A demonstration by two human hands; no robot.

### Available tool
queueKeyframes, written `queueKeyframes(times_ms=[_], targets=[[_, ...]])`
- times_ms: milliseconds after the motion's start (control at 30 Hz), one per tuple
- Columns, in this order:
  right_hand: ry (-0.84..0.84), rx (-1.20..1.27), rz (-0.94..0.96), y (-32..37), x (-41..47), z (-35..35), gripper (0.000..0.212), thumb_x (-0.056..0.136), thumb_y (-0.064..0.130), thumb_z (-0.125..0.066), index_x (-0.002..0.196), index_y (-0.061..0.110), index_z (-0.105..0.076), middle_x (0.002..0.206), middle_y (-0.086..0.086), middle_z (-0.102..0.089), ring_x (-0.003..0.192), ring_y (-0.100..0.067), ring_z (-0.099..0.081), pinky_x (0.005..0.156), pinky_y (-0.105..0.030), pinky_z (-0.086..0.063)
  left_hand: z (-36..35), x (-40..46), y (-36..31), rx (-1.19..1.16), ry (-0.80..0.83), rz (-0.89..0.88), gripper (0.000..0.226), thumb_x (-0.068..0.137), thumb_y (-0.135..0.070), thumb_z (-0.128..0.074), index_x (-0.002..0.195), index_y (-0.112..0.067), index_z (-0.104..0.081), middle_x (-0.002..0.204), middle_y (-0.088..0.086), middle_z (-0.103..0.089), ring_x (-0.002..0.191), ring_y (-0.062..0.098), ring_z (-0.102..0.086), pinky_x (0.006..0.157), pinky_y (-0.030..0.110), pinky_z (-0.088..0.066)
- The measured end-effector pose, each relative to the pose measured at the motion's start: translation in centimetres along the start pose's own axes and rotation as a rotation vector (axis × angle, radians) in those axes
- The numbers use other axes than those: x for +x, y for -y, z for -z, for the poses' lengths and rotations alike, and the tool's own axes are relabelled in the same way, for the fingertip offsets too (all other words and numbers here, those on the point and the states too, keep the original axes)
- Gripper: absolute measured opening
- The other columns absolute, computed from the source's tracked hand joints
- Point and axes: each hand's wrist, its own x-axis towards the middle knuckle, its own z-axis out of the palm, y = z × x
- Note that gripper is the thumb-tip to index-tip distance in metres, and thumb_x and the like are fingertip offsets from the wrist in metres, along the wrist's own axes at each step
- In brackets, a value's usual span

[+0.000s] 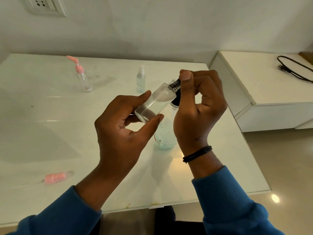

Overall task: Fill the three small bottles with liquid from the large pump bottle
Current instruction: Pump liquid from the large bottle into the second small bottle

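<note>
- We see the white table (pixel 50 133) filling the frame.
- Our left hand (pixel 122 131), at centre, grips a tilted clear small bottle (pixel 154 102).
- Our right hand (pixel 199 106) pinches its black cap (pixel 176 83).
- The large bottle (pixel 165 138) stands just below, partly hidden.
- Upper left: pink-pump bottle (pixel 83 78); spray bottle (pixel 141 79) beside it.

— What's on the wall?
— A white socket plate (pixel 45 6), top left.
— And off to the right?
— A low white cabinet (pixel 264 85) beside the table (pixel 42 116), with a black cable (pixel 294 68) lying on top. Beige floor (pixel 279 158) below, showing a bright light reflection.
</note>
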Motion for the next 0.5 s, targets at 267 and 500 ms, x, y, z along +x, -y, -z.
queueKeyframes(times_ms=[267,500], targets=[[0.005,-0.001,0.009,0.01,-0.14,-0.05,0.024,0.096,0.004,-0.063,0.072,0.010,-0.065,0.078,0.010,-0.057,0.070,-0.025,-0.055,0.059,-0.052,-0.042,0.05,-0.01,-0.01,0.025,0.001,-0.001,0.044,0.083,-0.019,-0.087,0.122,-0.015,-0.066,0.109,-0.004,-0.067,0.098,0.004,-0.066,0.085,0.014,-0.056],[0.004,-0.052,0.013,0.29,0.32,0.09,0.028,0.096,0.008,-0.063,0.073,0.021,-0.059,0.077,0.012,-0.056,0.072,-0.022,-0.052,0.062,-0.053,-0.041,0.13,-0.02,0.05,0.023,0.010,-0.015,0.045,0.083,-0.018,-0.087,0.122,-0.012,-0.066,0.108,-0.004,-0.067,0.097,0.003,-0.066,0.086,0.013,-0.055]])
